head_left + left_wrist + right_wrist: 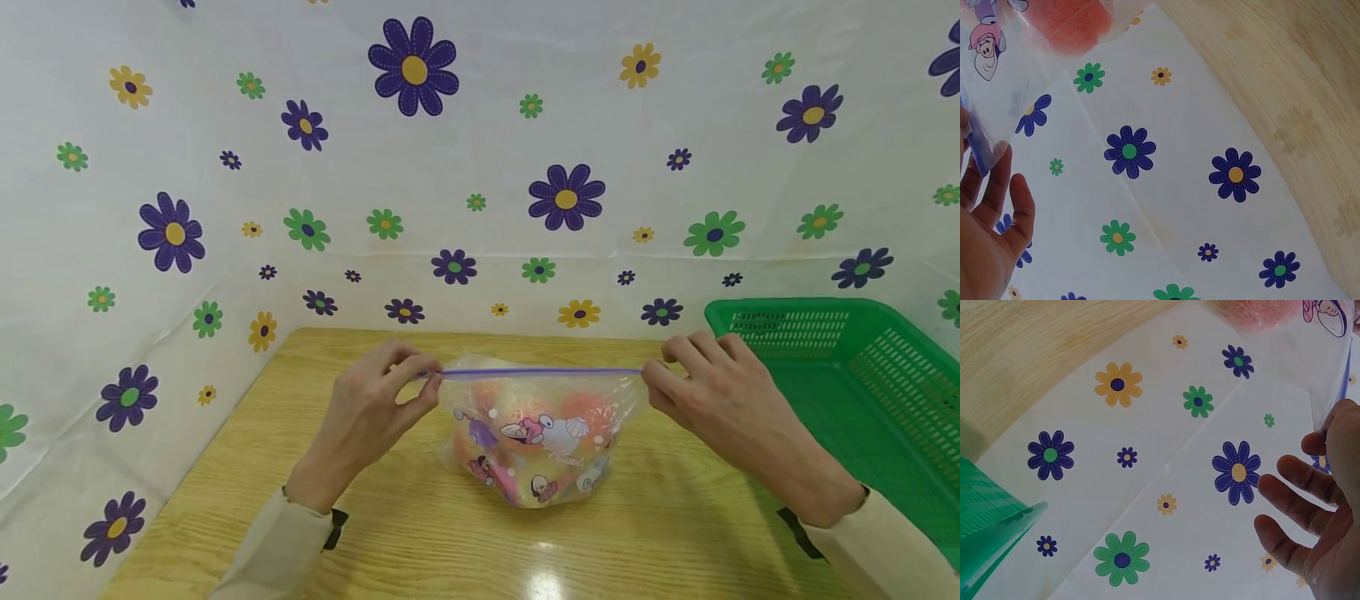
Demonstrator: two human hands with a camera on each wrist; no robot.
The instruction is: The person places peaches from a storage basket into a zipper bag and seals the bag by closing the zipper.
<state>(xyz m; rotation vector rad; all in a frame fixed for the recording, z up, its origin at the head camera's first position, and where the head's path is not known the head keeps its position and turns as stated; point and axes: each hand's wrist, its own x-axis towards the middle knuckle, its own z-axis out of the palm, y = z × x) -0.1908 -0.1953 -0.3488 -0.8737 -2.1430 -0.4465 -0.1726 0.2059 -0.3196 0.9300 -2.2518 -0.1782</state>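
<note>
A clear zip bag point(547, 450) printed with cartoon figures and shells stands on the wooden table, filled with several round, reddish and yellowish things seen blurred through the plastic. Its purple zip strip point(540, 372) runs straight and taut across the top. My left hand point(375, 408) pinches the strip's left end between thumb and fingers. At the opposite end, my right hand point(712, 392) pinches the top corner, its other fingers spread loosely in the right wrist view. The left wrist view shows the strip's end point(979, 150) between my fingers, with a reddish round thing point(1072, 28) inside the bag.
To the right stands a green plastic basket point(817, 392) with slotted sides, close beside my right forearm. A white sheet with printed flowers point(480, 150) rises behind the wooden table point(300, 517) and along its left side.
</note>
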